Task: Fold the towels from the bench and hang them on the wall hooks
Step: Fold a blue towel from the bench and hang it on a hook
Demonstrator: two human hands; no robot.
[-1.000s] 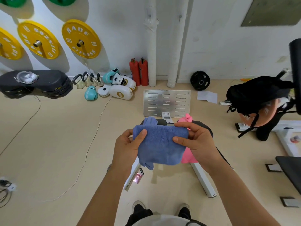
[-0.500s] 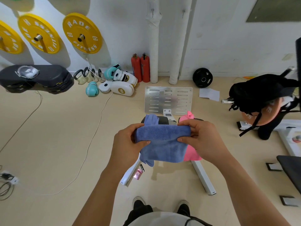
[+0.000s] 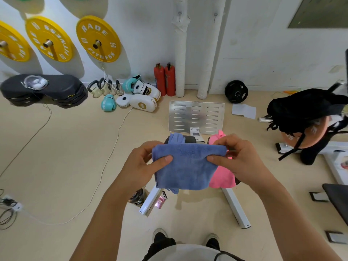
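Observation:
I hold a folded blue towel (image 3: 186, 166) in front of me, above the bench. My left hand (image 3: 143, 162) pinches its left edge with the thumb on top. My right hand (image 3: 239, 159) grips its right upper corner. Under it, a pink towel (image 3: 222, 176) lies on the black bench pad (image 3: 190, 138), and another blue towel (image 3: 176, 138) pokes out behind the held one. Two small wall hooks (image 3: 180, 15) sit high on the white wall, the second hook (image 3: 215, 16) just right of the first. The bench's white legs (image 3: 235, 206) spread below.
Yellow weight plates (image 3: 98, 39) hang on the left wall. Black pads (image 3: 47, 91), kettlebells, boxing gloves (image 3: 139, 97) and two red extinguishers (image 3: 164, 80) line the wall's foot. A metal plate (image 3: 196, 116) lies on the floor. A black bag (image 3: 307, 110) sits at right. Cables run across the left floor.
The hands have shifted their grip along the towel's top edge and lifted it slightly; the towel now hangs flatter and wider. My view has tilted up a little.

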